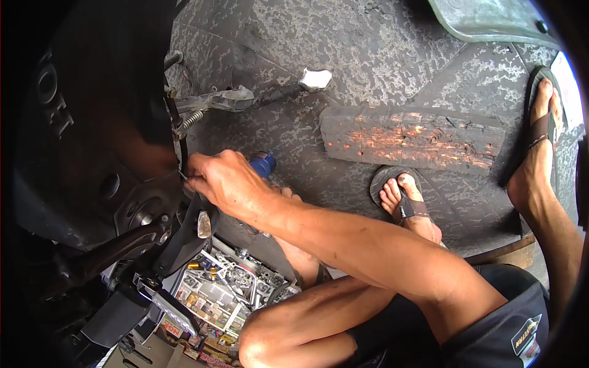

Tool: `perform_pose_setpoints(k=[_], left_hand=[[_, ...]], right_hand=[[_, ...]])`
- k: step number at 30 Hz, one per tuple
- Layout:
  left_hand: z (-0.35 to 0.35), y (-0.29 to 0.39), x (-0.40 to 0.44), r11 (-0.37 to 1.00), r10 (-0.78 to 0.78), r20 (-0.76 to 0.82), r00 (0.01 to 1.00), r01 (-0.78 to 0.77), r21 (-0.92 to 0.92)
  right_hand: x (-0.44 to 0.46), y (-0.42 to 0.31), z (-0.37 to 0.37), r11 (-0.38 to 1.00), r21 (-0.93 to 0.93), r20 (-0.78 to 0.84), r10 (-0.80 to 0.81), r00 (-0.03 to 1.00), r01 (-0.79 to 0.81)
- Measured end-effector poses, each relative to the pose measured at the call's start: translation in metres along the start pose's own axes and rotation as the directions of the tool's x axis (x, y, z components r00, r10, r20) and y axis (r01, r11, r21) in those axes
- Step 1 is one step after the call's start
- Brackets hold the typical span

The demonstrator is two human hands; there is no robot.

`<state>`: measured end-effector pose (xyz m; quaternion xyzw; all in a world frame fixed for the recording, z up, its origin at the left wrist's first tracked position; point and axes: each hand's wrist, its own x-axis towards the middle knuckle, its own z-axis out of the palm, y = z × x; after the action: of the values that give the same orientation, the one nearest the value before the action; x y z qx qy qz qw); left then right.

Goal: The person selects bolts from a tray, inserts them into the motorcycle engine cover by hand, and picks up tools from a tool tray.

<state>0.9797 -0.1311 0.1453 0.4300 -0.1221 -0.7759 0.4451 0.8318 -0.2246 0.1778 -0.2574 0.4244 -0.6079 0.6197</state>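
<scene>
My right hand (218, 178) reaches in from the lower right with its fingers pinched together at the edge of a dark motorcycle part (92, 141). A thin shiny tip shows at the fingertips, too small to name. Just below the hand, the motorcycle's dark lever with a worn metal end (204, 224) sticks out. Beyond the wrist a blue cylindrical object (264, 164) lies on the floor, partly hidden by the arm. Above the hand are a coil spring (192, 119) and a stand-like metal bar (224, 98). My left hand is out of view.
A worn wooden plank (411, 138) lies on the patterned floor (380, 55). Below the motorcycle stands a case (215, 294) full of small metal parts. A sandalled foot (408, 208) is near the plank; another person's foot (543, 122) is at the right. A greenish panel (491, 21) lies top right.
</scene>
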Motion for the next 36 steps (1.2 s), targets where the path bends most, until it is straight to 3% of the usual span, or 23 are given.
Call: perform_pose_setpoints(k=[1,3,4,8,9,10,14,16,21,26,32,36], left_hand=[[-0.004,-0.001,0.004,0.996,-0.074,0.215,0.974,0.085,-0.042],[-0.003,-0.005,0.008,0.994,-0.08,0.268,0.96,0.096,-0.046],[0.011,-0.011,0.002,0.999,0.047,-0.251,0.967,-0.04,0.033],[0.009,-0.019,-0.002,0.998,0.065,-0.123,0.99,-0.064,0.012],[0.02,-0.025,0.002,0.996,0.087,-0.258,0.962,-0.082,0.03],[0.027,-0.029,0.004,0.994,0.112,-0.388,0.915,-0.1,0.051],[0.024,-0.033,0.005,0.995,0.101,-0.359,0.928,-0.091,0.046],[0.01,-0.027,0.005,0.998,0.059,-0.242,0.969,-0.056,0.022],[0.011,-0.025,0.01,0.996,0.092,-0.282,0.955,-0.086,0.034],[0.043,-0.015,0.025,0.977,0.211,-0.407,0.889,-0.173,0.128],[0.112,0.007,0.051,0.905,0.425,-0.592,0.685,-0.294,0.308],[0.126,0.024,0.063,0.874,0.487,-0.527,0.697,-0.381,0.303]], right_hand=[[-0.001,-0.001,0.002,1.0,-0.003,0.0,0.001,1.0,-0.001],[-0.002,-0.004,0.005,0.997,0.071,-0.106,0.042,0.993,-0.034],[-0.001,-0.005,0.006,0.997,0.066,-0.104,0.04,0.994,-0.033],[-0.001,-0.01,0.014,0.989,0.092,-0.165,0.127,0.978,-0.113],[-0.001,-0.011,0.015,0.986,0.099,-0.172,0.152,0.973,-0.136],[-0.002,-0.012,0.015,0.992,0.045,-0.173,0.123,0.977,-0.116],[-0.002,-0.005,0.012,0.998,-0.057,-0.111,0.029,0.993,-0.036],[0.002,-0.002,0.01,0.983,-0.156,-0.108,-0.114,0.988,0.096],[0.001,0.004,0.005,0.957,-0.231,-0.132,-0.209,0.969,0.175],[0.005,0.013,0.008,0.894,-0.394,-0.04,-0.25,0.967,0.214],[0.012,0.003,-0.006,0.792,-0.556,0.099,-0.24,0.966,0.254],[0.014,0.0,-0.007,0.793,-0.536,0.133,-0.258,0.957,0.289]])
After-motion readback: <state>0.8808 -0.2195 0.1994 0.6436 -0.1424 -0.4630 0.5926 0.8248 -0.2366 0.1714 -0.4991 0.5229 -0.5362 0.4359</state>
